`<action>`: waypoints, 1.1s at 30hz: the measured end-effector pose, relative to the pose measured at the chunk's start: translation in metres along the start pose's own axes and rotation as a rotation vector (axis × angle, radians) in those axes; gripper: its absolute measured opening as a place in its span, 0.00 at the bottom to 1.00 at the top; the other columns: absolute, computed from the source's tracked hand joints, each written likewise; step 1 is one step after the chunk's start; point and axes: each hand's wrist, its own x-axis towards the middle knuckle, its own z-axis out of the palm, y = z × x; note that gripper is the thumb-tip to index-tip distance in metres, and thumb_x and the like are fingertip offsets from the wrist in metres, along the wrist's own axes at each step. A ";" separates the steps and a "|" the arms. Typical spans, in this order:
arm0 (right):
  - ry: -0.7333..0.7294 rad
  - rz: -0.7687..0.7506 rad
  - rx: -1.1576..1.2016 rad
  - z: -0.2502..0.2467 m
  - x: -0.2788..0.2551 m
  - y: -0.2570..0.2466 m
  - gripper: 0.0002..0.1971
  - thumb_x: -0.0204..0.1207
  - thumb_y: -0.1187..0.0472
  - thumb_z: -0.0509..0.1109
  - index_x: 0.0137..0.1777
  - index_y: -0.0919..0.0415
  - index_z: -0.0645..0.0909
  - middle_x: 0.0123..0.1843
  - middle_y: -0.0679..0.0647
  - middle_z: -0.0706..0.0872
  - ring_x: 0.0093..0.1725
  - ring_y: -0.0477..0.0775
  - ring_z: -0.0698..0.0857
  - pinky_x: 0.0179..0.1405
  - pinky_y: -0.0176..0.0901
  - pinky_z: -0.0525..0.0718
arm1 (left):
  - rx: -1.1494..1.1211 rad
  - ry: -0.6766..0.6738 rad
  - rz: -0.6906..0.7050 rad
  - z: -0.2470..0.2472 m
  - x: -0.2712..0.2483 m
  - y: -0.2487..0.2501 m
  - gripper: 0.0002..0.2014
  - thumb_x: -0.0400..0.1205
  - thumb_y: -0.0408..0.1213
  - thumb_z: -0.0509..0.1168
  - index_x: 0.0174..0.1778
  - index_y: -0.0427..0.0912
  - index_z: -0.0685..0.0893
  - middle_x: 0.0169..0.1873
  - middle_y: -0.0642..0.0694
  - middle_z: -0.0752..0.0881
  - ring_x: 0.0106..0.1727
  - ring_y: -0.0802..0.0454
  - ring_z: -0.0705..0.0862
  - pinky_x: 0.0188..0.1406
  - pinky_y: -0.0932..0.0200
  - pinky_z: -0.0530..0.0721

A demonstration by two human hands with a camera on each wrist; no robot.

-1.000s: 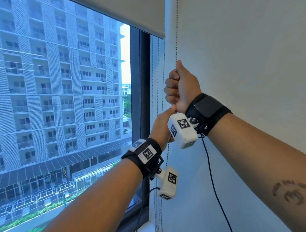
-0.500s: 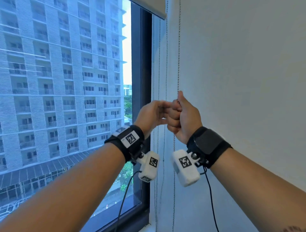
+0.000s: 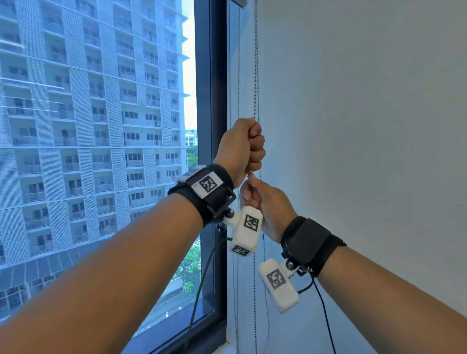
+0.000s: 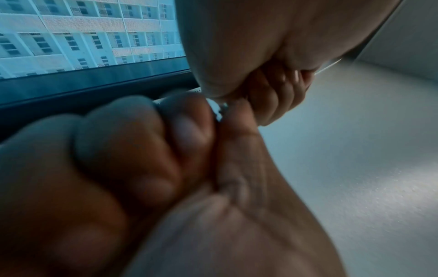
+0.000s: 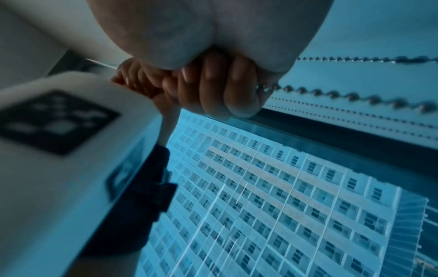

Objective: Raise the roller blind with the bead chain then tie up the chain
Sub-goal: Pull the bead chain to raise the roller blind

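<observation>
A metal bead chain (image 3: 256, 75) hangs beside the white wall. My left hand (image 3: 243, 145) grips it in a fist, thumb side up. Just below, my right hand (image 3: 265, 202) holds the same chain, which carries on down past the wrist. In the right wrist view the right fingers (image 5: 213, 88) curl round the bead chain (image 5: 331, 93). The left wrist view shows my left hand (image 4: 142, 150) fisted, with the right hand (image 4: 272, 56) close against it and a glint of chain (image 4: 219, 110) between. Only a sliver of the roller blind (image 3: 241, 1) shows at the top edge.
A dark window frame (image 3: 211, 101) stands left of the chain, with a tower block behind the glass. Further thin chains (image 3: 237, 75) hang by the frame. The white wall (image 3: 353, 126) fills the right. Black cables trail from both wrist cameras.
The right hand has pulled the chain down from above to below the left hand, which has risen and gripped higher. The blind's lower edge has climbed almost out of view.
</observation>
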 end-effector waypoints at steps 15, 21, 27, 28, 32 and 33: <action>-0.023 -0.185 0.067 -0.012 0.056 -0.122 0.18 0.84 0.53 0.60 0.60 0.68 0.81 0.45 0.60 0.86 0.41 0.55 0.85 0.44 0.48 0.85 | -0.002 0.076 -0.023 0.001 -0.009 -0.027 0.18 0.84 0.41 0.52 0.26 0.51 0.62 0.21 0.52 0.58 0.24 0.53 0.49 0.22 0.62 0.47; 0.101 -0.179 0.092 0.025 0.055 -0.132 0.25 0.88 0.39 0.54 0.31 0.51 0.68 0.27 0.47 0.62 0.23 0.48 0.56 0.20 0.40 0.53 | 0.050 0.151 0.008 -0.002 -0.018 -0.062 0.17 0.80 0.42 0.60 0.23 0.52 0.77 0.19 0.56 0.74 0.29 0.51 0.68 0.38 0.50 0.69; 0.150 -0.171 0.119 0.030 0.037 -0.086 0.26 0.86 0.37 0.56 0.28 0.48 0.60 0.25 0.48 0.57 0.24 0.49 0.52 0.23 0.43 0.49 | 0.120 0.116 -0.059 -0.032 -0.031 -0.080 0.19 0.83 0.32 0.57 0.27 0.47 0.84 0.26 0.46 0.81 0.30 0.50 0.77 0.37 0.52 0.76; 0.146 -0.167 0.134 0.029 0.035 -0.081 0.26 0.86 0.37 0.56 0.28 0.48 0.60 0.25 0.48 0.56 0.24 0.50 0.52 0.24 0.43 0.48 | 0.057 0.083 -0.071 -0.035 -0.030 -0.077 0.17 0.82 0.32 0.55 0.32 0.41 0.85 0.28 0.42 0.83 0.31 0.48 0.80 0.38 0.52 0.80; 0.139 -0.184 0.153 0.026 0.028 -0.069 0.26 0.86 0.37 0.57 0.29 0.49 0.61 0.24 0.48 0.56 0.23 0.51 0.51 0.25 0.45 0.48 | 0.035 0.008 0.001 -0.045 -0.013 -0.052 0.16 0.83 0.33 0.52 0.42 0.31 0.84 0.34 0.37 0.85 0.38 0.42 0.85 0.47 0.44 0.85; 0.131 -0.191 0.149 0.025 0.026 -0.067 0.26 0.86 0.38 0.56 0.29 0.49 0.60 0.23 0.48 0.56 0.23 0.51 0.51 0.25 0.46 0.47 | 0.049 -0.001 0.025 -0.046 -0.009 -0.044 0.17 0.83 0.35 0.53 0.46 0.30 0.85 0.36 0.36 0.86 0.39 0.41 0.85 0.46 0.44 0.86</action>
